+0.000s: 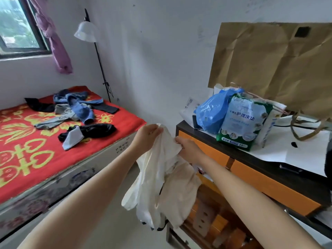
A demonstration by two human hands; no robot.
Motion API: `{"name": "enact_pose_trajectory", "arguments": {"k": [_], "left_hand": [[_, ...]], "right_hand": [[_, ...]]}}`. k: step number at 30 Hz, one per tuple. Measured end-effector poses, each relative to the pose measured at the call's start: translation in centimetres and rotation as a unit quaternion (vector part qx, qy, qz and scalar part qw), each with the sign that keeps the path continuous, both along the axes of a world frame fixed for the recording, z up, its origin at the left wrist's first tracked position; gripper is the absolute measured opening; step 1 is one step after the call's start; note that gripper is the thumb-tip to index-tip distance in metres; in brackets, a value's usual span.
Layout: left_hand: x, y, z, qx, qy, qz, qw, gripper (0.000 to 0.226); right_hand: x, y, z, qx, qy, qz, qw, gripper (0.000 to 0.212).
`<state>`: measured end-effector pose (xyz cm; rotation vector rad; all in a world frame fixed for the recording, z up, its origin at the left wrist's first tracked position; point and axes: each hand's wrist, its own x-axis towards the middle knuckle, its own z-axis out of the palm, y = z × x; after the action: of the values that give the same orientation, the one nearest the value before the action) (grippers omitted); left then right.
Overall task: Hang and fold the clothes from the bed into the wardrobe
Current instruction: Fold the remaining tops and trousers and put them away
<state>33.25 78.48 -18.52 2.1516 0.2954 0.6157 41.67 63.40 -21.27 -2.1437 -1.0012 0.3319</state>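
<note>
- The left hand [147,136] pinches the top edge of a cream-white garment [158,178], its fingers curled round a bunched fold.
- The right hand [189,148] grips the same cloth just beside the left, fingers closed on a crumpled tuck.
- The garment is thin, soft and wrinkled. It hangs in loose, uneven folds in the air between the bed [27,153] and the orange-fronted cabinet [262,180], with small dark marks at its lower hem.
- The bed has a flat red cover printed with yellow hearts and flowers. Its side panel is pale with a faded floral pattern.
- Clothes lie in a heap on the cover:
  - twisted blue jeans [80,107] of faded denim
  - a limp grey piece [52,122] stretched out below them
  - a glossy black garment [98,130] with a pale, pointed cloth [73,139] lying against it.
- On the cabinet's white top stand a crinkled blue plastic bag [212,113] and a shiny printed pack [241,123], touching each other.
- Creased brown paper [278,60] covers the wall behind them.
- A thin black floor lamp [86,31] with a white bell-shaped shade stands in the corner, near a knotted purple curtain [57,51].
</note>
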Motion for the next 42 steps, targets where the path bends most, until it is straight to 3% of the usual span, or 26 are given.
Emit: {"name": "enact_pose_trajectory", "arguments": {"k": [5, 12, 15, 17, 19, 21, 23, 25, 27, 31, 36, 39, 42], "left_hand": [[0.6, -0.4, 0.9, -0.02, -0.051, 0.027, 0.998, 0.044], [3.0, -2.3, 4.9, -0.038, -0.063, 0.032, 0.997, 0.038], [3.3, -2.5, 5.3, -0.034, -0.061, 0.031, 0.997, 0.035], [3.3, -2.6, 5.3, -0.021, -0.057, 0.024, 0.998, 0.035], [3.2, -2.9, 5.2, -0.01, -0.057, 0.019, 0.998, 0.038], [3.1, -2.9, 5.5, -0.006, -0.067, 0.021, 0.998, 0.035], [3.1, -2.8, 6.2, -0.009, -0.082, 0.025, 0.996, 0.033], [3.1, -2.4, 6.9, -0.02, -0.098, 0.033, 0.994, 0.031], [3.0, -1.7, 7.5, -0.031, -0.116, 0.063, 0.991, 0.027], [2.6, 0.4, 9.5, -0.084, -0.176, 0.119, 0.974, 0.024], [2.4, 1.2, 13.5, -0.093, -0.215, 0.086, 0.968, 0.038], [2.4, 1.4, 15.2, -0.086, -0.222, 0.077, 0.968, 0.036], [2.2, 2.0, 16.2, -0.083, -0.229, 0.099, 0.965, 0.035]], "right_hand": [[1.7, 0.1, 2.1, 0.184, 0.054, -0.087, 0.978, 0.013], [2.9, -0.9, 5.3, 0.225, 0.053, -0.103, 0.967, 0.027], [3.2, -1.9, 5.4, 0.197, 0.092, -0.042, 0.975, 0.007], [3.5, -2.5, 3.7, 0.049, 0.04, 0.004, 0.998, 0.046], [2.9, -3.3, 0.0, -0.163, -0.049, -0.001, 0.985, 0.082], [2.0, -4.2, -3.8, -0.242, 0.036, 0.02, 0.969, 0.086], [1.2, -5.2, -5.5, -0.228, 0.132, 0.032, 0.964, 0.063], [1.3, -6.1, -4.9, -0.227, 0.117, 0.047, 0.966, 0.044], [2.1, -6.8, -3.8, -0.232, 0.076, 0.045, 0.969, 0.039], [3.8, -9.3, -3.1, -0.295, 0.102, 0.048, 0.949, 0.056], [4.6, -11.4, -4.1, -0.318, 0.168, 0.024, 0.933, 0.052], [3.6, -9.3, -3.1, -0.294, 0.094, 0.017, 0.951, 0.062], [1.4, -5.7, 0.3, -0.172, -0.001, 0.014, 0.985, 0.079]]}}
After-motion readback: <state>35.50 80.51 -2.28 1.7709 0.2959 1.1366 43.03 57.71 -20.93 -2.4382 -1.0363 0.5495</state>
